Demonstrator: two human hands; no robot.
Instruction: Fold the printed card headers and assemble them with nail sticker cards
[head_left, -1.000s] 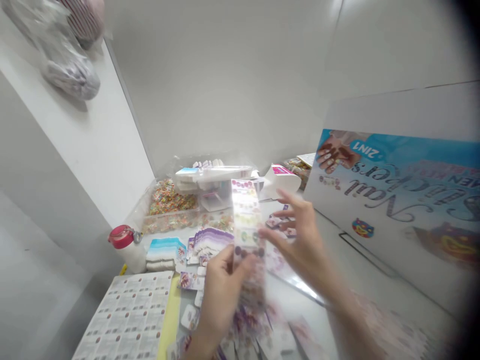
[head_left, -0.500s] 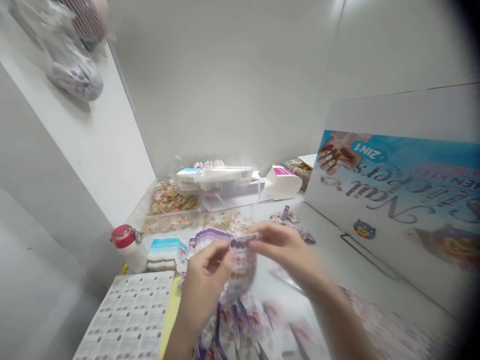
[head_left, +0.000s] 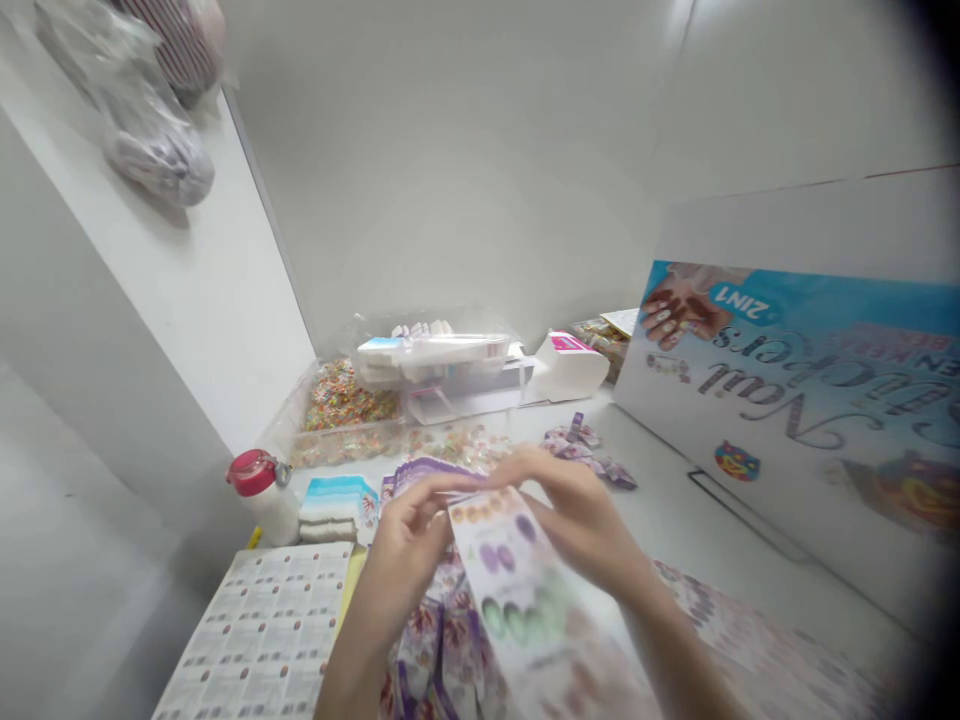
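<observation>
Both my hands hold one long sticker sheet [head_left: 525, 590] printed with rows of coloured nail-shaped stickers. My left hand [head_left: 401, 560] pinches its top left corner, and my right hand [head_left: 577, 510] grips its top edge from the right. The sheet hangs from my fingers toward me and is blurred at its lower end. Under my hands lies a pile of purple printed cards [head_left: 442, 650].
A label sheet [head_left: 262, 640] lies at the front left. Behind it stand a red-capped bottle [head_left: 259, 490], stacks of blue cards [head_left: 337, 500], purple cards [head_left: 420, 470], and trays of colourful beads [head_left: 345, 400]. A large nail-sticker box [head_left: 795, 400] stands at the right.
The sticker sheet stood upright in my left hand, then was brought down and turned. Now both hands hold its top edge and it hangs toward me.
</observation>
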